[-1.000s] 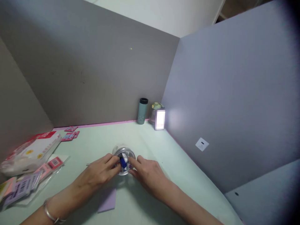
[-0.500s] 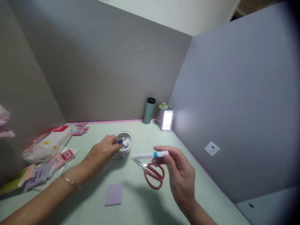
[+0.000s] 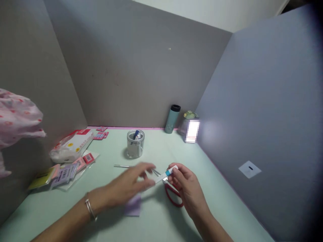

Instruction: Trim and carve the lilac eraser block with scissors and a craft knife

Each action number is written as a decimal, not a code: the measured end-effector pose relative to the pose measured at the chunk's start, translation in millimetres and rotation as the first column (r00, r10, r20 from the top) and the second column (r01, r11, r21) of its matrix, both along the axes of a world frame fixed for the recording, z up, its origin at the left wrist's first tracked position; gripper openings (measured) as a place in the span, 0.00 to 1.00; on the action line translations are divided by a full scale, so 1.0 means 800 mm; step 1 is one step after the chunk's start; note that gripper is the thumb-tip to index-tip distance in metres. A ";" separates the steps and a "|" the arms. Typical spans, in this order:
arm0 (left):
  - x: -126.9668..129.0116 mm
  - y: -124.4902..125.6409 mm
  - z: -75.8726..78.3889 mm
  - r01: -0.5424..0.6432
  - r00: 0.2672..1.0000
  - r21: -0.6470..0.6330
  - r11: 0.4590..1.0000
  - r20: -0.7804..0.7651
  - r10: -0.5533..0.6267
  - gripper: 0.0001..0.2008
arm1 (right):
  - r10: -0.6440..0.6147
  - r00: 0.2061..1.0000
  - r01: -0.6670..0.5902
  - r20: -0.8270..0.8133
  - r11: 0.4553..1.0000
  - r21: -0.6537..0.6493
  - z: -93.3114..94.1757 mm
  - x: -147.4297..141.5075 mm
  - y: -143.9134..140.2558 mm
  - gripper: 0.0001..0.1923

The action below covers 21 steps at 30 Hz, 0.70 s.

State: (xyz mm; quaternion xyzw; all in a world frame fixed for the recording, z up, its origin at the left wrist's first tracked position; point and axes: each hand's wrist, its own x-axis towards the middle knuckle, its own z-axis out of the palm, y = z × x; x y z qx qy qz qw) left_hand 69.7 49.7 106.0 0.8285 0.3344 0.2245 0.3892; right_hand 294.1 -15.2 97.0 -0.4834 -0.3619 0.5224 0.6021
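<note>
Across the scene, a smooth, pale green desk [image 3: 156,228] is being overhung by two bare hands. The left hand [image 3: 126,183], motion-blurred, is being held with its grip loosened, fingers parted; whether the pen [image 3: 163,176] is being touched there cannot be told. By the right hand [image 3: 189,188], that pen is being pinched, aslant above the desk. Blue and white items are being held in a clear, cylindrical jar [image 3: 135,148] farther back. Red-looped scissors [image 3: 173,200] are being partly covered by the right hand. A flat, purple pad [image 3: 133,209] is being shadowed beneath the left. Around the pen's slim white barrel, a teal band is being shown.
</note>
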 end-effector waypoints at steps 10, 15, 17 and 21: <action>-0.017 -0.073 -0.021 0.148 0.989 -0.439 0.886 0.077 -0.127 0.22 | 0.063 0.997 -0.060 0.043 0.995 -0.080 0.000 -0.018 -0.022 0.26; -0.030 -0.079 -0.028 0.135 0.990 -0.457 0.879 0.096 -0.103 0.22 | 0.049 0.999 -0.049 -0.010 0.999 -0.007 0.001 -0.047 -0.028 0.22; -0.037 -0.082 -0.033 0.113 0.994 -0.401 0.909 0.053 -0.100 0.22 | 0.057 0.998 -0.057 -0.036 0.998 -0.004 0.001 -0.045 -0.026 0.21; -0.061 -0.095 -0.055 -0.038 0.994 -0.100 0.994 -0.108 0.027 0.19 | -0.199 0.954 0.210 -0.224 0.977 0.027 0.004 0.014 -0.012 0.23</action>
